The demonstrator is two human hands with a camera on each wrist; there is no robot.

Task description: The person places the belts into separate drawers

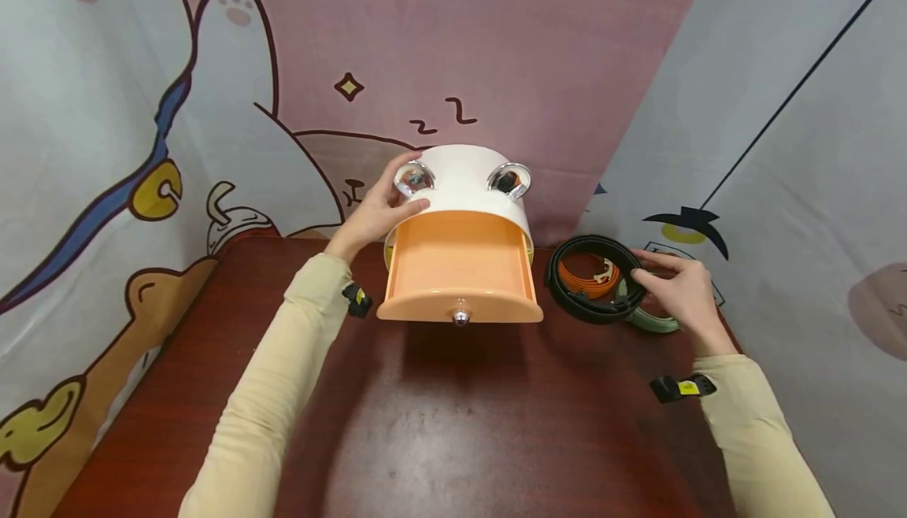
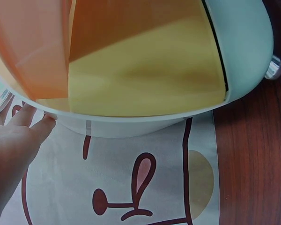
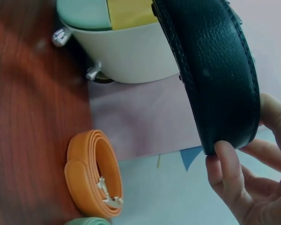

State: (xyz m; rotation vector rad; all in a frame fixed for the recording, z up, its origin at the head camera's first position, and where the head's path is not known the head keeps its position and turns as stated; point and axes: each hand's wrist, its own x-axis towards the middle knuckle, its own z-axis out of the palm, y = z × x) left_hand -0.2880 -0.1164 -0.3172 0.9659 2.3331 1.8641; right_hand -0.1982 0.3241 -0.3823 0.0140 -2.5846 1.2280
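Note:
A white rounded storage box (image 1: 460, 175) with two shiny round eye-like fittings stands at the back of the table. Its orange drawer (image 1: 459, 258) is pulled out at the top; no contents show in it. My left hand (image 1: 372, 215) rests against the box's upper left side, thumb by the front rim. To the right of the box, my right hand (image 1: 680, 290) pinches a coiled black belt (image 3: 215, 70) between thumb and fingers, raised off the table. Past it, an orange coiled belt (image 3: 77, 178) and a light green coiled belt (image 1: 655, 321) lie on the table.
Below the orange drawer, the left wrist view shows a yellow section (image 2: 145, 84) and a mint green drawer front (image 2: 246, 47) with a metal knob. The dark red wooden table (image 1: 453, 439) extends in front. A printed cloth (image 1: 496, 46) hangs behind and at both sides.

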